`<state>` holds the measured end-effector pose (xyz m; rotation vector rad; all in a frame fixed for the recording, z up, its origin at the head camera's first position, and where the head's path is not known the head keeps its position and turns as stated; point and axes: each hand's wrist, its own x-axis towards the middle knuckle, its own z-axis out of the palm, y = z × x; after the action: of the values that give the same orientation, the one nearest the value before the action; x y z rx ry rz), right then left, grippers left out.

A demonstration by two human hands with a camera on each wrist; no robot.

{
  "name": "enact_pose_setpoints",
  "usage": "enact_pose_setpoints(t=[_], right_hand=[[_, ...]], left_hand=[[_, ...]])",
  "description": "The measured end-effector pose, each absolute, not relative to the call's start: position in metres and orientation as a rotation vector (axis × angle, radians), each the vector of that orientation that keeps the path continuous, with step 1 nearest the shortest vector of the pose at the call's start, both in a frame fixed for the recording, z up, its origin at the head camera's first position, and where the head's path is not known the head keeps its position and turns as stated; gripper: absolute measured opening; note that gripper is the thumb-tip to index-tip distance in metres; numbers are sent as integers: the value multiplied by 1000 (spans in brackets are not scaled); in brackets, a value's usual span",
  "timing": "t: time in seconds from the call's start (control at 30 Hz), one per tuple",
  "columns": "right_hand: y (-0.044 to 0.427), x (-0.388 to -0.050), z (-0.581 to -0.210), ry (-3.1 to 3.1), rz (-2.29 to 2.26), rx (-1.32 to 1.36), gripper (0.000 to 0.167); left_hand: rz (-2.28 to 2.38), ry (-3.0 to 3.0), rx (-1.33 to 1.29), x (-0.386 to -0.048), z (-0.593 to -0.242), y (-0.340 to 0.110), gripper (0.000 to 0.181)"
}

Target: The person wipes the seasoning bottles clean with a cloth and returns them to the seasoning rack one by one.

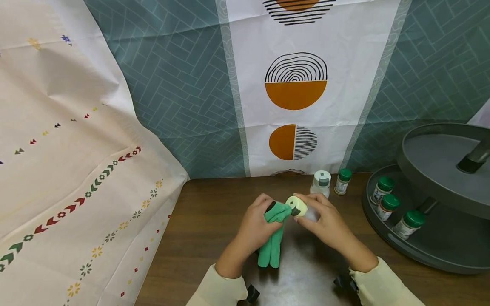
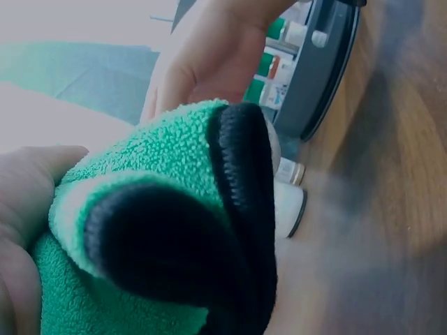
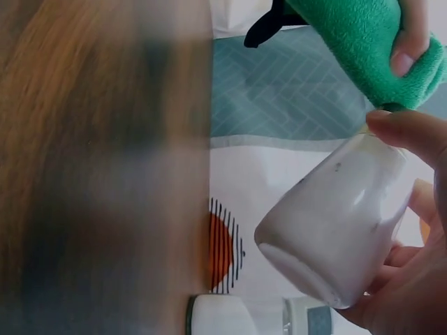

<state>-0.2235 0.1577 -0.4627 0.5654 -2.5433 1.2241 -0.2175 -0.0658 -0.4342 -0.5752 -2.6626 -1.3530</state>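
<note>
A green cloth [image 1: 274,248] is held in the left hand [image 1: 254,223]. A white bottle [image 3: 339,216] is held, tipped, in the right hand [image 1: 329,221] above the brown table [image 1: 214,208]. Its pale yellow lid [image 1: 295,204] is touched by the cloth. Behind, a white-topped bottle [image 1: 320,185] and a small green-topped jar [image 1: 342,182] are seen side by side.

A brown wood-grain table [image 1: 214,204] carries a white-lidded jar [image 1: 321,185] and, just beside it, a smaller green-lidded jar [image 1: 342,182], both upright near the far edge, around one o'clock from the middle. At three o'clock sits a grey two-tier stand [image 1: 432,191], its lower tray [image 1: 451,244] holding three green-topped jars [image 1: 388,207].
</note>
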Motion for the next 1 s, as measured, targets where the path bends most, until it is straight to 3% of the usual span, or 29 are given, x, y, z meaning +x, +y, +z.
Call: enact_pose_setpoints(t=[0.37,1.0], right_hand=[[157,-222,-466,-2614,1186,627,64],[156,-216,-458,-2542,1038,735,67]], left_hand=[[-1512,-2580,-620,-215,-434,-60,30],[-1489,-2576,-454,-224,-438,-68,27]])
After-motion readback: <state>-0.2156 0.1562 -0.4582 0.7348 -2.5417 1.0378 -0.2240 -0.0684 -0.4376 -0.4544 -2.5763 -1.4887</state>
